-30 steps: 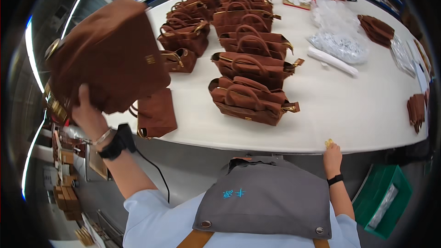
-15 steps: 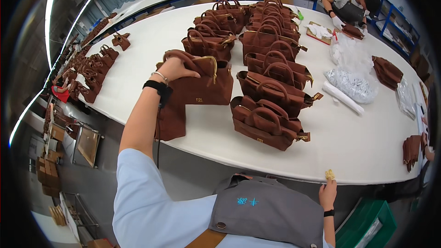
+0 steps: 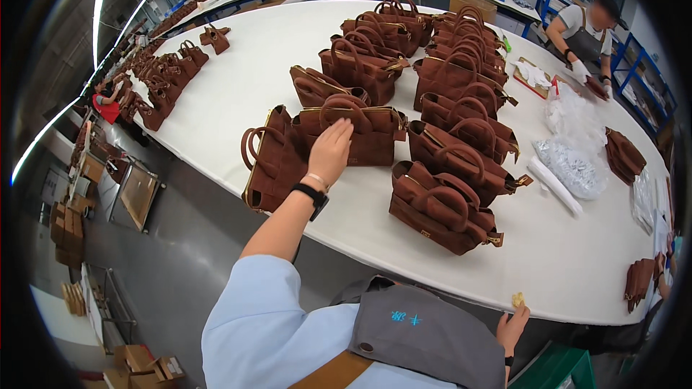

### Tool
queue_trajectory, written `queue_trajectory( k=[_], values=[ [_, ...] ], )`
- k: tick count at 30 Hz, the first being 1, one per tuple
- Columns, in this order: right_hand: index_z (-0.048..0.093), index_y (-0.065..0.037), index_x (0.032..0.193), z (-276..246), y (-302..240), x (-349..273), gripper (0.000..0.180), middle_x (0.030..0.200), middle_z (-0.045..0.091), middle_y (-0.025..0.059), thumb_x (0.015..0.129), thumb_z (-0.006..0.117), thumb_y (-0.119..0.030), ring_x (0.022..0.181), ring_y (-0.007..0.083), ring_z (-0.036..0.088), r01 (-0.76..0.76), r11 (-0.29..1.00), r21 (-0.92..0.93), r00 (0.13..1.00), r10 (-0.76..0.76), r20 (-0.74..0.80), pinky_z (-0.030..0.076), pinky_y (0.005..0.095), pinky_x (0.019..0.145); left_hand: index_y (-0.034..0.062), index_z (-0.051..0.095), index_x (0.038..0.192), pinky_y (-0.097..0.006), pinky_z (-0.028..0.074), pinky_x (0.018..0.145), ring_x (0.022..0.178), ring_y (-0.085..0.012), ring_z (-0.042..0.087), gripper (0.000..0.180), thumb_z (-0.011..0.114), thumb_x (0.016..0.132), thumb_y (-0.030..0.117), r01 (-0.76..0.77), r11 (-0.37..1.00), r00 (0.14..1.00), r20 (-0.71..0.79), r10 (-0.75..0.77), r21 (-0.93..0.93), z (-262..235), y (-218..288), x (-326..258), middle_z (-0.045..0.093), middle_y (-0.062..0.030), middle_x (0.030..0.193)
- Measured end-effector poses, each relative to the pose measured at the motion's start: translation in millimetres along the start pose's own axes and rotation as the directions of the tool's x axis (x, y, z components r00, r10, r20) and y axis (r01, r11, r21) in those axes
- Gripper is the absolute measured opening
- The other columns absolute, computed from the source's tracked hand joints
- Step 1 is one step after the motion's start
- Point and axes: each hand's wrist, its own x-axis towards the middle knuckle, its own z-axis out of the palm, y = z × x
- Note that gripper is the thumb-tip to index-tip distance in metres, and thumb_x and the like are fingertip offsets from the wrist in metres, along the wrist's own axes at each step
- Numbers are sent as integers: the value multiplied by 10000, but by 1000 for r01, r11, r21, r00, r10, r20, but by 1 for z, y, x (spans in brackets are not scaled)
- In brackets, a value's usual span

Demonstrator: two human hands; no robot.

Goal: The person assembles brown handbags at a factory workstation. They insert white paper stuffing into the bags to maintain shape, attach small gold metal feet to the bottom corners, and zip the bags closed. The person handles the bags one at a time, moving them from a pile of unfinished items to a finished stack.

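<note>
My left hand [image 3: 331,151] has its fingers stretched out and is at the front of a brown leather handbag [image 3: 375,145], just below its handle; whether it touches the leather I cannot tell. Left of it another brown handbag [image 3: 270,166] stands at an angle, its looped handle toward the table's edge. By the table's near edge, my right hand [image 3: 510,328] pinches a small crumpled yellow piece [image 3: 517,299] whose kind is unclear. To the right of my left hand stands the nearest bag of the right row [image 3: 436,212].
Two rows of brown handbags run back along the white table [image 3: 497,266]. To the right lie a white roll [image 3: 555,186] and clear plastic bags [image 3: 573,166]. A co-worker in white gloves [image 3: 580,70] handles a brown piece at the far right. A green bin [image 3: 559,367] stands below.
My left hand has let go of the handbag's handles and its fingers have straightened. The view has swung left, so the table appears further right. My right hand still holds the yellow piece.
</note>
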Motion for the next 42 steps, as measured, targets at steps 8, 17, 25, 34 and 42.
queue_trajectory(
  k=[8,17,25,34,42],
  values=[
    [449,58,1361,-9,-9,22,527,1327,452,257,855,595,56,1229,430,479,204,975,92,978,-207,25,416,442,1035,-22,470,1379,-546,298,1117,1356,-374,389,625,694,882,283,616,577,787,-440,-432,536,-98,-46,-23,416,-203,1457],
    [562,32,1240,-44,-99,65,403,1193,557,210,840,593,70,1097,388,568,493,841,225,862,-506,2,487,420,923,-26,663,1007,-408,543,811,828,-274,687,303,640,939,268,926,295,316,57,-947,-235,-139,-83,-46,719,-117,934],
    [625,19,1113,-72,-248,90,309,1046,622,171,810,632,78,955,354,618,811,422,404,479,-876,-46,518,399,821,-6,537,1293,-321,434,1030,1148,-164,577,311,504,1002,98,356,-665,438,746,-502,-657,-165,62,-26,637,-69,1220],
    [507,13,1328,-71,-310,66,711,1315,518,180,691,805,-94,1210,351,522,920,284,269,344,-914,-215,423,459,997,52,556,1273,-406,289,1197,1345,-204,435,285,516,1000,123,259,-917,591,801,-97,-302,-147,217,-48,400,-44,1529],
    [340,9,1463,-41,-286,69,833,1071,601,164,763,782,-86,967,344,598,819,413,399,427,-903,59,528,407,813,-26,649,1127,-312,527,923,995,-188,671,223,536,1015,129,888,-182,377,895,-240,-423,-183,183,-50,696,-124,1123]
  ],
)
